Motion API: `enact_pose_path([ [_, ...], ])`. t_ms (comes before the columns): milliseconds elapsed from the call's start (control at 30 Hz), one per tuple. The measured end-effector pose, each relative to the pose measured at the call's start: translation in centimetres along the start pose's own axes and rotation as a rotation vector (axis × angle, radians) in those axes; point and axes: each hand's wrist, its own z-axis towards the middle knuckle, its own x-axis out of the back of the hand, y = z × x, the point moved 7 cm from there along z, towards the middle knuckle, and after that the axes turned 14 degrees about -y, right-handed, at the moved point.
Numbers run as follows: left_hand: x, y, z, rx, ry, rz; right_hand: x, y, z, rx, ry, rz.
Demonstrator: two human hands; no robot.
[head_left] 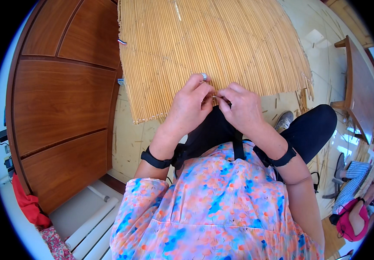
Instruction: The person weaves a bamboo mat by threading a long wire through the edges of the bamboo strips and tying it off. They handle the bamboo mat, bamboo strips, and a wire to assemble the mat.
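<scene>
A large golden mat of thin reed stalks point(221, 43), bound side by side, spreads out in front of me. Both hands meet at its near edge, just above my lap. My left hand point(191, 102), with a ring on one finger, is closed in a pinch there. Fingertip to fingertip with it, my right hand point(244, 106) is pinched too. Short stalk ends show between them, but the fingers hide what exactly they grip. A small striped tag of cord point(122, 42) sticks out at the mat's left edge.
A brown wooden cabinet point(63, 99) stands close on the left. Loose stalk pieces point(301, 102) litter the tiled floor at right. Farther right are a wooden table on its side point(360, 86) and a heap of clothes point(358, 186). White pipes point(94, 225) run at lower left.
</scene>
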Motion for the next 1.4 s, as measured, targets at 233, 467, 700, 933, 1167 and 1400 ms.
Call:
enact_pose_path([
  [233, -0.1, 0.5, 0.1, -0.036, 0.016, 0.102, 0.3, 0.0, 0.0, -0.003, 0.010, 0.019],
  [467, 0.5, -0.2, -0.1, -0.031, 0.082, -0.013, 0.1, 0.0, 0.0, -0.005, -0.011, 0.079],
  [700, 0.7, 1.5, 0.2, -0.061, 0.046, 0.088, 0.0, 0.2, 0.0, -0.006, -0.011, 0.052],
  [933, 0.4, 0.0, -0.1, -0.061, 0.043, 0.070, 0.1, 0.0, 0.0, 0.001, -0.015, 0.052],
  [1167, 0.6, 1.4, 0.2, -0.063, 0.016, 0.116, 0.0, 0.5, 0.0, 0.005, 0.025, 0.076],
  [1400, 0.3, 0.8, -0.1, -0.078, 0.027, 0.135, 0.1, 0.1, 0.0, 0.013, 0.005, 0.059],
])
